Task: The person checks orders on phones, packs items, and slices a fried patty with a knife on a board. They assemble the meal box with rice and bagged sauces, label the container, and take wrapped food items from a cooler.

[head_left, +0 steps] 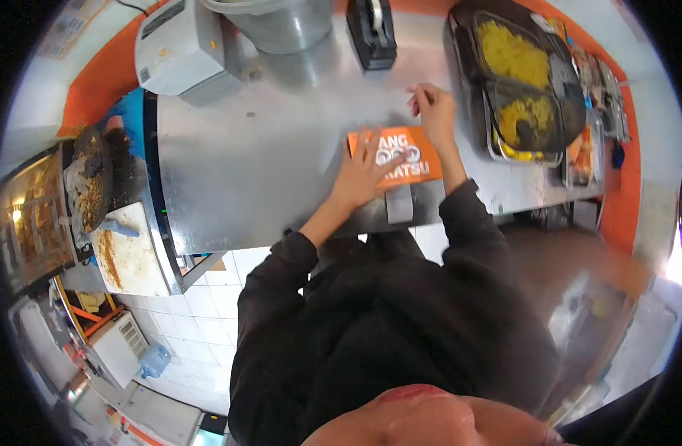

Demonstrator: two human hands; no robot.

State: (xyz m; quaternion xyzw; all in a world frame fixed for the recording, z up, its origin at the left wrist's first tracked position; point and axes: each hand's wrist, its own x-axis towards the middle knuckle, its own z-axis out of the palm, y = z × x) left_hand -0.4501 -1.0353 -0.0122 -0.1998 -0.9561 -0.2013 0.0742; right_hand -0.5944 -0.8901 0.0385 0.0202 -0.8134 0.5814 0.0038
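While the left hand (pixel 358 177) lies open across the flat orange box with bold white lettering (pixel 417 171), its fingers spread over the top, the right hand (pixel 435 111) is raised just beyond the far edge, fingers curled; whether they pinch anything small, I cannot tell. The box sits near the front edge of the brushed-steel worktop (pixel 244 167), just behind a pale paper strip (pixel 399 204) and well apart from the black tape dispenser (pixel 371 36). For steady work, the left palm would do best pressing evenly, since weight on the fingertips alone could dent the lid or let the box skid on smooth metal. The right wrist should clear the box's right end, and the strip should lie uncreased.
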